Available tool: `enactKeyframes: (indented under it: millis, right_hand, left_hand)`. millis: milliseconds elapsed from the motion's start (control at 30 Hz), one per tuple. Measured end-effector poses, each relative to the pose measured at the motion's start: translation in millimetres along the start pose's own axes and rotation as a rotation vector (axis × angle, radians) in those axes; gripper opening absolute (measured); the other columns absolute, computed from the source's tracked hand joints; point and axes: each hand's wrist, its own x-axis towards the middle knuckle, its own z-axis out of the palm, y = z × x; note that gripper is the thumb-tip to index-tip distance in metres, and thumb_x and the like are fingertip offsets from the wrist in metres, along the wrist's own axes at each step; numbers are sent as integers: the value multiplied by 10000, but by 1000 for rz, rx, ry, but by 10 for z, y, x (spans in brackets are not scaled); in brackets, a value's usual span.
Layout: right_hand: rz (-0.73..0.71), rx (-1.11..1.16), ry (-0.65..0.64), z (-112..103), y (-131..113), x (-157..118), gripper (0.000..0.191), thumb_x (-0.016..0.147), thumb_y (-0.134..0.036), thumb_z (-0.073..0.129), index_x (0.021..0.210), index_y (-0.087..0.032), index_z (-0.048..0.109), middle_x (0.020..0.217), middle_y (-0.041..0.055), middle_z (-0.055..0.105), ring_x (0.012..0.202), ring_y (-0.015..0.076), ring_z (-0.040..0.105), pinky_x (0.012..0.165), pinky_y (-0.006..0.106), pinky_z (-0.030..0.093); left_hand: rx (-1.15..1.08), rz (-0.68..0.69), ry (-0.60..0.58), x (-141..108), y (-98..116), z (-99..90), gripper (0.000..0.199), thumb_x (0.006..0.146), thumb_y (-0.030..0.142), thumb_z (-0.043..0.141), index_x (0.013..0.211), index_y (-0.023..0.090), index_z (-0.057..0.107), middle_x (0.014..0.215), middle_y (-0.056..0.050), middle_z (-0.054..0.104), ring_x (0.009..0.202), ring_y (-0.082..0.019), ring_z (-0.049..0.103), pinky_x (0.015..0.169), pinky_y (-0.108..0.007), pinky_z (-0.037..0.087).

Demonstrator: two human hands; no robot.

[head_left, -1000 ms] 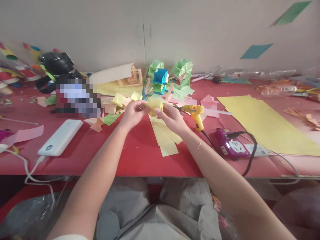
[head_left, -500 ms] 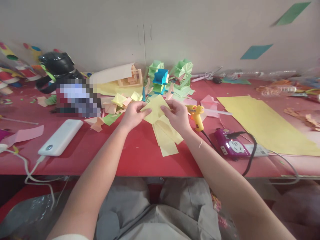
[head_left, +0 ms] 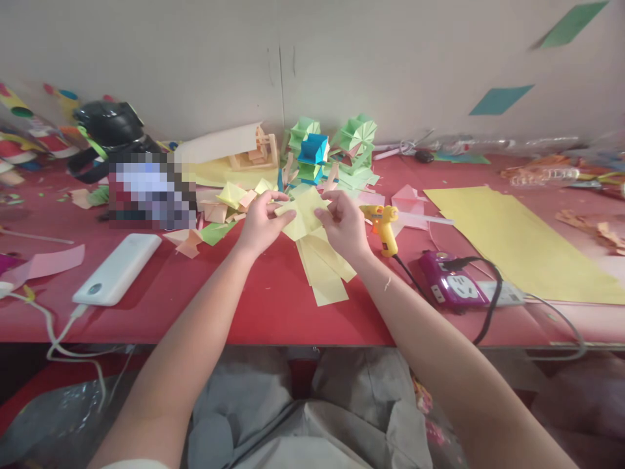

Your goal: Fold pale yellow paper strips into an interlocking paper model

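A small yellow paper square (head_left: 306, 213) is held up over the middle of the red table. My left hand (head_left: 265, 223) pinches its left corner between thumb and fingers. On the opposite corner, my right hand (head_left: 344, 220) has its thumb and fingers closed. Several yellow paper pieces (head_left: 328, 281) lie on the table just below the square, partly under it. Behind my hands stand a blue and green folded paper stack (head_left: 313, 155) and a green folded paper shape (head_left: 359, 138).
A yellow glue gun (head_left: 385, 228) and a purple power socket (head_left: 454, 283) with cables lie to the right, beside a large yellow sheet (head_left: 522, 244). At left are a white power bank (head_left: 118, 270) and a pixelated screen (head_left: 151, 192).
The fingers of both hands have shifted slightly on the paper square, with the fingertips raised a little at its corners. The rest looks the same.
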Motion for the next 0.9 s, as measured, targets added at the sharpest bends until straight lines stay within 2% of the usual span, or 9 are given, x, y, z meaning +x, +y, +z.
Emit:
enactKeyframes:
  millis: [233, 400, 533, 667, 800, 900]
  right_hand:
    - [-30, -13, -46, 17, 13, -17, 95, 884, -212, 589, 930, -247, 515, 666, -62, 486, 591, 112, 466, 606, 278, 418]
    - [-15, -3, -119, 21, -1, -18, 114, 892, -269, 591, 849, -236, 491, 801, 1, 571, 720, 138, 559, 630, 279, 468]
    - [-6, -70, -142, 7, -1, -12, 185, 885, -328, 620, 784, -223, 506, 890, 39, 562, 799, 162, 562, 662, 301, 502]
    - [-27, -141, -92, -5, 49, 6, 192, 833, -319, 679, 751, -213, 542, 942, 58, 565, 781, 164, 539, 694, 337, 500]
    - [-7, -185, -80, -19, 62, 23, 79, 790, -236, 682, 806, -211, 609, 887, 31, 586, 699, 145, 504, 699, 338, 474]
    - [10, -178, -100, -29, 32, 22, 75, 784, -204, 655, 849, -215, 619, 801, 2, 595, 684, 145, 495, 707, 327, 454]
  left_hand:
    - [71, 19, 16, 8, -30, 0, 238, 770, 252, 748, 964, 222, 614, 741, 15, 676, 600, -120, 581, 578, -251, 433]
    - [102, 33, 19, 7, -21, -11, 210, 782, 267, 735, 953, 224, 622, 806, 3, 684, 606, -118, 553, 594, -268, 438]
    - [191, 72, 43, 7, 2, -24, 160, 777, 278, 729, 907, 213, 660, 925, -15, 702, 620, -111, 526, 612, -276, 436]
    - [254, 82, 29, -7, 31, -21, 125, 797, 296, 703, 885, 208, 691, 894, -14, 709, 585, -108, 469, 611, -285, 423]
    - [246, 36, 17, -30, 46, -8, 165, 780, 290, 714, 921, 206, 699, 961, -27, 720, 613, -112, 489, 646, -296, 450]
    - [235, 27, -4, -39, 50, -4, 219, 750, 246, 714, 964, 207, 694, 1026, -33, 711, 623, -108, 490, 652, -296, 453]
